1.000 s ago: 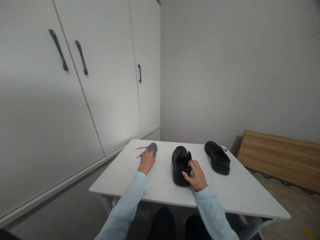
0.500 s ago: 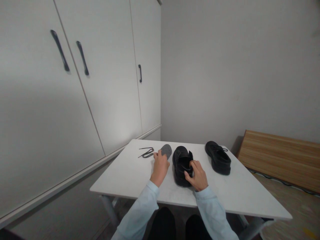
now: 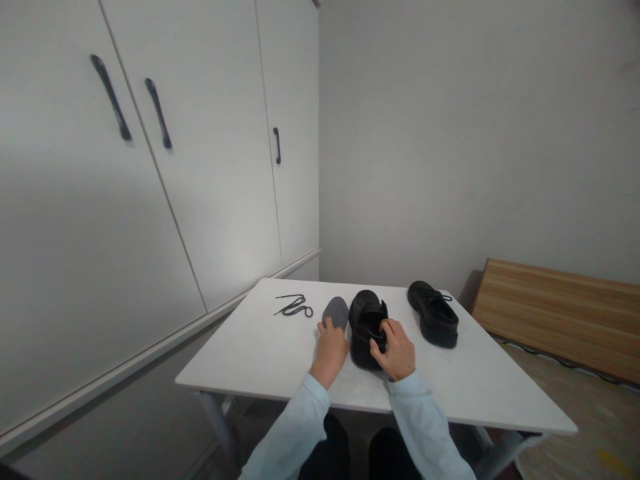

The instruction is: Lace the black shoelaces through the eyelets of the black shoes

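A grey insole (image 3: 335,310) lies close beside the left of a black shoe (image 3: 367,303), its rounded end pointing away from me. My left hand (image 3: 331,350) is closed over the nearer part of the insole and hides it. The shoe stands with its toe away from me, its opening spread and no lace visible in it. My right hand (image 3: 398,351) grips the right rim of that opening, fingers reaching inside and thumb near the heel. To the left, a dark shoelace (image 3: 294,307) lies loosely looped on the white table (image 3: 260,347).
A second black shoe (image 3: 434,319), laced, stands at the table's back right. White cabinets with dark handles (image 3: 277,145) rise along the left. A wood-grained panel (image 3: 555,313) stands low by the wall at right.
My left hand has drawn back toward me and slightly right, bringing the insole with it. More of the shoelace now shows. My right hand stays at the shoe.
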`<state>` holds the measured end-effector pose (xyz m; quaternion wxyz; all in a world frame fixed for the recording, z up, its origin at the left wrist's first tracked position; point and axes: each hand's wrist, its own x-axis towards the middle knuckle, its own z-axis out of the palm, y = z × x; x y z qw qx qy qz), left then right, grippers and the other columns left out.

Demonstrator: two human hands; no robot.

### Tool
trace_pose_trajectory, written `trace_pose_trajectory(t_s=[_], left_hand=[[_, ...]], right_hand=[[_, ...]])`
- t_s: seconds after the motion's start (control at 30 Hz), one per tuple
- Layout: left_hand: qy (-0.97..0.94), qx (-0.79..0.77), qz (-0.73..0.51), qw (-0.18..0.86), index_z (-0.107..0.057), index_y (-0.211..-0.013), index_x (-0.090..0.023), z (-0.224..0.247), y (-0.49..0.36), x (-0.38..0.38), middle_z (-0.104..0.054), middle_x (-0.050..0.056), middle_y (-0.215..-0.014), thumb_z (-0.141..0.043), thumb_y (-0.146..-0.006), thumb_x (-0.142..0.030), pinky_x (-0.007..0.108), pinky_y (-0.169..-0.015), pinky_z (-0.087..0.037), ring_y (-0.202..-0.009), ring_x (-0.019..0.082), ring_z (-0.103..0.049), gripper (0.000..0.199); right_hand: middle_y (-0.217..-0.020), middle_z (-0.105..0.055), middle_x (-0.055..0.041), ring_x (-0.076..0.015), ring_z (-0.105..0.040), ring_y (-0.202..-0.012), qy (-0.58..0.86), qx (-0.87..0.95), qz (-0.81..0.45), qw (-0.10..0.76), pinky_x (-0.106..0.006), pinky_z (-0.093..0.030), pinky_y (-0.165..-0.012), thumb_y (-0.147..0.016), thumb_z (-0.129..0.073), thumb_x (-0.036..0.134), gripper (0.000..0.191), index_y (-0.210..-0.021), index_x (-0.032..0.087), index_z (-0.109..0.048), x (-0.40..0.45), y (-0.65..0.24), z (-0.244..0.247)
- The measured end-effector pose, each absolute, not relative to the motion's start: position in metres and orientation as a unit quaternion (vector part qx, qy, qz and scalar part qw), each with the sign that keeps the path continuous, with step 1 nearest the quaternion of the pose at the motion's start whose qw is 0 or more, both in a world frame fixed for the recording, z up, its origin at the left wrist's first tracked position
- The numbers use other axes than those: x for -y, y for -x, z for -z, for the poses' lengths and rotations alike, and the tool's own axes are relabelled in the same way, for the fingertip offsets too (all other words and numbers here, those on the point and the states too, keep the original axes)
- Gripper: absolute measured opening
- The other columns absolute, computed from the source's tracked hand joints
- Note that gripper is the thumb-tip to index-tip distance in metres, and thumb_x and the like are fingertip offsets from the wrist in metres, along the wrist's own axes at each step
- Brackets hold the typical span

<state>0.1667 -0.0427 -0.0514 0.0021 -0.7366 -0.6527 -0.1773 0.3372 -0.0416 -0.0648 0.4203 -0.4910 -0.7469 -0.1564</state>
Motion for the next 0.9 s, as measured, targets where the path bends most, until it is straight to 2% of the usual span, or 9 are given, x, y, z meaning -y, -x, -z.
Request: trace_pose_trajectory(t_s=[0.2,0.33,0.43,0.5,0.57,0.67,0.77,0.9], left_hand=[[0.752,0.647,0.117,-0.048,-0.068,-0.097,-0.016,0.047,-0.159,0.037,-0.062,0.016,-0.107,-0.055,-0.084,-0.033,0.042,-0.08,-0.046,-0.105,0.033,-0.055,0.025],[0.751,0.649,0.107,-0.055,-0.068,-0.095,-0.018,0.035,-0.142,0.022,-0.065,0.014,-0.104,-0.052,-0.085,-0.036,0.042,-0.082,-0.047,-0.102,0.031,-0.059,0.026],[0.736,0.665,0.118,-0.055,-0.066,-0.103,-0.017,0.027,-0.124,0.004,-0.065,0.015,-0.106,-0.05,-0.087,-0.037,0.039,-0.084,-0.046,-0.102,0.029,-0.06,0.03],[0.712,0.687,0.138,-0.032,-0.063,-0.112,-0.017,0.025,-0.112,-0.008,-0.063,0.016,-0.11,-0.049,-0.087,-0.035,0.043,-0.091,-0.043,-0.108,0.03,-0.057,0.034],[0.672,0.723,0.163,-0.005,-0.059,-0.12,-0.02,0.027,-0.101,-0.019,-0.059,0.016,-0.12,-0.049,-0.087,-0.033,0.055,-0.096,-0.035,-0.114,0.034,-0.052,0.037],[0.606,0.774,0.186,-0.005,-0.049,-0.131,-0.024,0.036,-0.089,-0.032,-0.047,0.018,-0.137,-0.048,-0.087,-0.033,0.067,-0.097,-0.026,-0.125,0.041,-0.041,0.046],[0.566,0.803,0.185,-0.032,-0.045,-0.135,-0.026,0.051,-0.081,-0.039,-0.039,0.02,-0.143,-0.047,-0.085,-0.038,0.07,-0.093,-0.025,-0.13,0.048,-0.033,0.051],[0.565,0.804,0.18,-0.046,-0.046,-0.134,-0.026,0.069,-0.077,-0.044,-0.04,0.021,-0.141,-0.046,-0.085,-0.046,0.07,-0.093,-0.023,-0.131,0.05,-0.03,0.053]], right_hand=[[-0.092,-0.058,-0.0089,-0.0264,-0.048,-0.09,0.497,0.749,0.154,0.41,-0.036,-0.046,-0.066,-0.077,-0.053,0.031,0.012,-0.082,0.022,-0.048,0.046,-0.337,0.058],[-0.096,-0.058,-0.0093,-0.0271,-0.047,-0.092,0.489,0.753,0.146,0.415,-0.037,-0.046,-0.068,-0.076,-0.054,0.03,0.011,-0.08,0.023,-0.047,0.047,-0.339,0.056],[-0.098,-0.057,-0.0096,-0.0274,-0.046,-0.093,0.487,0.755,0.139,0.416,-0.039,-0.047,-0.071,-0.075,-0.055,0.03,0.012,-0.079,0.023,-0.046,0.046,-0.34,0.057],[-0.099,-0.056,-0.0097,-0.0275,-0.046,-0.094,0.488,0.756,0.133,0.415,-0.04,-0.047,-0.072,-0.075,-0.055,0.03,0.013,-0.08,0.023,-0.045,0.045,-0.341,0.058],[-0.099,-0.055,-0.0098,-0.0274,-0.045,-0.094,0.486,0.758,0.128,0.416,-0.04,-0.047,-0.072,-0.075,-0.055,0.03,0.013,-0.08,0.023,-0.045,0.044,-0.341,0.059],[-0.097,-0.054,-0.0093,-0.0269,-0.045,-0.092,0.482,0.758,0.125,0.422,-0.039,-0.047,-0.071,-0.076,-0.054,0.031,0.013,-0.081,0.023,-0.045,0.044,-0.342,0.06],[-0.095,-0.053,-0.0088,-0.0262,-0.045,-0.091,0.479,0.757,0.122,0.427,-0.038,-0.047,-0.068,-0.077,-0.052,0.031,0.012,-0.08,0.023,-0.045,0.044,-0.342,0.06],[-0.094,-0.052,-0.0082,-0.0256,-0.046,-0.089,0.476,0.757,0.118,0.431,-0.036,-0.047,-0.066,-0.077,-0.052,0.032,0.012,-0.08,0.023,-0.045,0.044,-0.342,0.06]])
